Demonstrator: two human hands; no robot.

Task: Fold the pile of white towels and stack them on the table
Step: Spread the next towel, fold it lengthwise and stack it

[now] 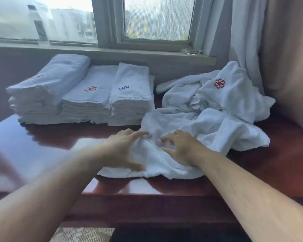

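A crumpled white towel [164, 165] lies near the front of the glossy red-brown table [42, 145]. My left hand [124, 147] rests on the towel's left side with fingers stretched out. My right hand [180, 145] sits on its middle, fingers loosely bent over the cloth, thumb spread; the picture is blurred and a grip cannot be made out. Behind it lies a heap of unfolded white towels [217, 102], one with a red flower logo. Three stacks of folded towels [87, 96] stand at the back left.
A window sill [112, 53] runs behind the table, with a small clear glass dish [191, 50] on it. White and beige curtains [269, 49] hang at the right. The table's front edge [147, 198] is close to me; patterned carpet shows below.
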